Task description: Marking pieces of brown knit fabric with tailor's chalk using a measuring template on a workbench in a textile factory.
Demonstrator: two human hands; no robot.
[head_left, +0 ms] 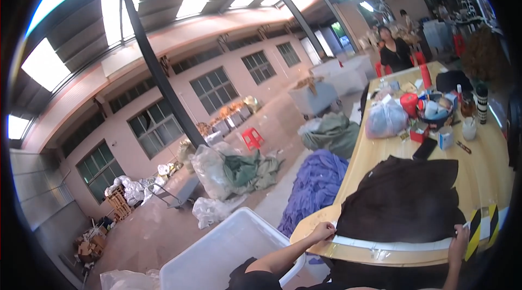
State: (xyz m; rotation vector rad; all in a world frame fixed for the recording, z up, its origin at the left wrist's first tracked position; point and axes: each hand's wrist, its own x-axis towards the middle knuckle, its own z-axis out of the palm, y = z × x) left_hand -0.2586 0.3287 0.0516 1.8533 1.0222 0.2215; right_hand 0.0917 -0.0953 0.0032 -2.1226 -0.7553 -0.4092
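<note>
A dark brown garment [402, 200] lies spread flat on the light wooden table [321, 218], its lower edge running beside a white strip [389, 246] along the table's near edge. At the garment's lower left corner, my left hand [324, 231] is closed, its fingertips pinching the cloth's edge. My right hand [460, 236] grips the opposite lower corner with fingers bent round it. The cloth between both hands looks stretched straight. Some dark fabric [375, 275] hangs or lies below the table edge, close to my body.
Farther up the table are a phone [425, 149], a filled plastic bag [386, 118], a white jar [469, 128] and a dark tumbler [482, 103]. A white bin [228, 249] stands left of me, near a purple cloth heap [318, 186]. A person [396, 53] sits beyond the table.
</note>
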